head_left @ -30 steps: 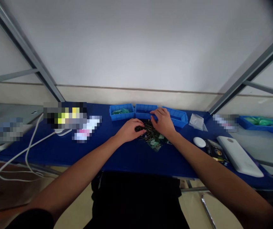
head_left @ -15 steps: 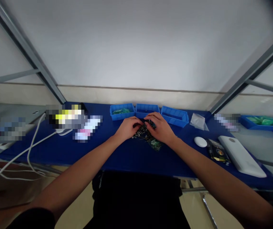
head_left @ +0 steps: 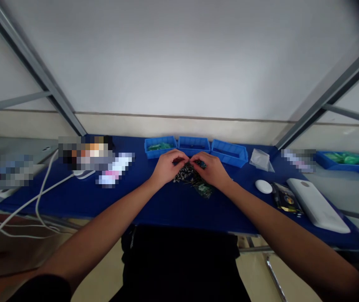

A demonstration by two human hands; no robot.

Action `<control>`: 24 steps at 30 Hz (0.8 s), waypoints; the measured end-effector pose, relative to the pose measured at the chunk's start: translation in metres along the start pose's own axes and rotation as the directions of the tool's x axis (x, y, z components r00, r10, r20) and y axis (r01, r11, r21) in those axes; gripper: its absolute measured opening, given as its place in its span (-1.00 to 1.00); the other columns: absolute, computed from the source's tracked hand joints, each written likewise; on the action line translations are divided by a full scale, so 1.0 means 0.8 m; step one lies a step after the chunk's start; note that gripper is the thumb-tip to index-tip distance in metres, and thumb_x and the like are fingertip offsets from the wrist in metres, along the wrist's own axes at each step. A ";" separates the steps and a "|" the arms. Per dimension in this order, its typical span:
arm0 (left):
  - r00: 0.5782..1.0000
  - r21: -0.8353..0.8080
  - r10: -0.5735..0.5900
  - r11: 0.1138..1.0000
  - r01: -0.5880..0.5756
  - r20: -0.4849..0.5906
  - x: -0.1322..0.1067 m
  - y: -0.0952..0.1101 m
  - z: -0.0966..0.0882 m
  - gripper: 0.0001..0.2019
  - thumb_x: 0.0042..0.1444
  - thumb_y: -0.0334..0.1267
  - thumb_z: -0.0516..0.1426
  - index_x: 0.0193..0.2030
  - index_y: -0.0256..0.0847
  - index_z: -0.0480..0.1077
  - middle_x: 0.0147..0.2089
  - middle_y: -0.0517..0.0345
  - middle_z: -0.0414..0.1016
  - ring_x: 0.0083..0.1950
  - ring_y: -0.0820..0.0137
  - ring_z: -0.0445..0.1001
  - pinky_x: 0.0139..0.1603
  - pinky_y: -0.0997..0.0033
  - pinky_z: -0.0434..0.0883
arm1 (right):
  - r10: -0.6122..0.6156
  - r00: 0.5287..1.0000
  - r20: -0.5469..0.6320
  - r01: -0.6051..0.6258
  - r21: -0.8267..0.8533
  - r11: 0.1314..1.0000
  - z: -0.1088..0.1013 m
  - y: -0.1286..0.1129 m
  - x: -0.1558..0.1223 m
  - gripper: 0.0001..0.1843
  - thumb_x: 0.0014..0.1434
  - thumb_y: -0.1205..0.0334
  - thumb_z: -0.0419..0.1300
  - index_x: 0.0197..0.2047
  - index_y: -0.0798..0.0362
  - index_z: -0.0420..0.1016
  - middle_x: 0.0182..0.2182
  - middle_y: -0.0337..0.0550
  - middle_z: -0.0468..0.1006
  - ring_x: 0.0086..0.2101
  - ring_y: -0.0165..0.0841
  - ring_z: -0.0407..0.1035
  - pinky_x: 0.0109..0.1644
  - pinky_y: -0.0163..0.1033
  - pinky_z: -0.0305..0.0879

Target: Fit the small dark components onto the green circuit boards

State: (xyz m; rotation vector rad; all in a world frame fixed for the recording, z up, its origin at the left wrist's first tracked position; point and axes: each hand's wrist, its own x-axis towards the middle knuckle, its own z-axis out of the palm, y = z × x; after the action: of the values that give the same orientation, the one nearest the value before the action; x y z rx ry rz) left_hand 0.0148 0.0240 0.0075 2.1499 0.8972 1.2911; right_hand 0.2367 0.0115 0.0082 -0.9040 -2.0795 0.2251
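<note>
My left hand (head_left: pixel 167 168) and my right hand (head_left: pixel 212 170) meet over a pile of small dark parts with metal leads (head_left: pixel 188 175) on the blue table (head_left: pixel 154 201). Both hands have their fingers curled, fingertips nearly touching above the pile, pinching something too small to make out. A small green circuit board (head_left: pixel 205 190) lies at the near edge of the pile, just below my right hand. Three blue bins stand right behind the hands: the left bin (head_left: pixel 160 147) holds green pieces, then the middle bin (head_left: pixel 193 144) and the right bin (head_left: pixel 229 152).
White cables (head_left: pixel 34 201) hang off the table's left side. To the right lie a clear plastic bag (head_left: pixel 260 160), a white round puck (head_left: pixel 264 186), a dark card (head_left: pixel 285 198) and a long white device (head_left: pixel 316 206). Another blue bin (head_left: pixel 344 162) stands far right. Grey frame struts rise on both sides.
My right hand came back from the bins to the pile. Both hands then lifted a little and brought their fingertips together above the parts.
</note>
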 end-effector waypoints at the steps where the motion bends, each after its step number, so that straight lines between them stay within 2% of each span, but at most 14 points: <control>1: 1.000 -0.014 0.003 1.000 -0.003 -0.016 0.000 0.000 0.001 -0.92 0.33 -0.33 0.25 -0.13 -0.14 0.62 -0.10 0.06 0.65 -0.09 0.34 0.64 -0.02 0.29 0.63 | 0.008 1.000 -0.006 -0.008 -0.002 1.000 0.000 0.000 0.000 -0.87 0.39 0.32 0.23 -0.14 -0.07 0.60 -0.18 -0.16 0.71 -0.14 -0.21 0.62 0.02 -0.06 0.55; 4: 0.998 -0.100 -0.022 0.995 0.016 -0.059 -0.002 -0.005 0.006 -0.92 0.30 -0.24 0.31 -0.12 -0.15 0.61 -0.08 0.05 0.65 -0.11 0.33 0.67 -0.02 0.28 0.66 | 0.035 0.999 -0.031 -0.035 0.002 0.999 -0.001 0.000 -0.001 -0.88 0.35 0.32 0.27 -0.10 -0.07 0.62 -0.21 -0.18 0.73 -0.18 -0.23 0.64 -0.01 -0.09 0.57; 7: 0.992 -0.263 -0.118 0.959 0.104 -0.038 -0.003 -0.013 0.011 -0.79 0.26 -0.16 0.36 -0.04 -0.16 0.56 0.01 0.01 0.66 -0.06 0.28 0.72 0.05 0.22 0.68 | 0.020 0.999 -0.037 -0.021 -0.012 1.000 -0.002 0.000 -0.002 -0.62 0.33 0.36 0.26 0.19 -0.08 0.55 -0.22 -0.19 0.72 -0.13 -0.19 0.63 0.05 -0.04 0.57; 9: 0.986 -0.327 -0.166 0.933 0.150 -0.021 -0.004 -0.017 0.012 -0.71 0.28 -0.12 0.35 0.06 -0.16 0.52 0.05 -0.01 0.67 -0.01 0.25 0.72 0.10 0.19 0.67 | -0.009 1.000 -0.022 0.008 -0.033 0.999 -0.003 0.000 -0.002 -0.51 0.34 0.38 0.21 0.29 -0.12 0.51 -0.20 -0.17 0.69 -0.11 -0.18 0.61 0.07 -0.01 0.56; 13: 0.984 -0.303 -0.177 0.937 0.172 0.010 -0.005 -0.015 0.011 -0.66 0.36 -0.10 0.28 0.18 -0.16 0.47 -0.06 0.02 0.70 -0.05 0.27 0.72 0.09 0.20 0.66 | -0.010 0.999 -0.036 0.007 -0.057 0.998 -0.005 0.000 -0.001 -0.58 0.36 0.38 0.16 0.19 -0.12 0.62 -0.20 -0.13 0.66 -0.21 -0.22 0.57 -0.04 -0.05 0.56; 17: 0.979 -0.243 -0.164 0.951 0.190 0.125 -0.007 -0.010 0.011 -0.68 0.42 -0.12 0.21 0.23 -0.16 0.49 -0.15 0.04 0.74 -0.10 0.27 0.74 0.03 0.21 0.67 | 0.038 0.993 -0.112 -0.043 -0.043 0.998 -0.003 0.002 -0.002 -0.73 0.35 0.33 0.22 0.07 -0.05 0.63 -0.16 -0.13 0.71 -0.19 -0.23 0.61 -0.04 -0.08 0.57; 20: 0.979 -0.217 -0.124 0.963 0.157 0.159 -0.009 -0.010 0.014 -0.65 0.42 -0.16 0.19 0.29 -0.13 0.49 -0.02 0.01 0.75 -0.01 0.23 0.74 0.14 0.15 0.66 | 0.051 0.987 -0.152 -0.060 -0.054 0.997 -0.002 0.001 -0.002 -0.87 0.38 0.26 0.26 -0.04 -0.05 0.61 -0.19 -0.13 0.72 -0.19 -0.21 0.63 -0.05 -0.08 0.57; 24: 0.989 -0.167 -0.072 0.982 0.093 0.126 -0.008 -0.010 0.015 -0.66 0.43 -0.20 0.17 0.26 -0.12 0.55 0.19 0.00 0.68 0.16 0.17 0.69 0.28 0.02 0.61 | -0.008 0.990 -0.142 -0.003 -0.076 0.997 -0.003 -0.001 0.000 -0.95 0.37 0.25 0.30 -0.12 -0.08 0.61 -0.23 -0.14 0.68 -0.15 -0.18 0.59 -0.02 -0.03 0.55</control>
State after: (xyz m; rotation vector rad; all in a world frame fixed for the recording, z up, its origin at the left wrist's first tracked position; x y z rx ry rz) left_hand 0.0211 0.0236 -0.0070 2.0104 0.7867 1.1428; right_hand 0.2379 0.0102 0.0099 -0.9353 -1.9682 0.0783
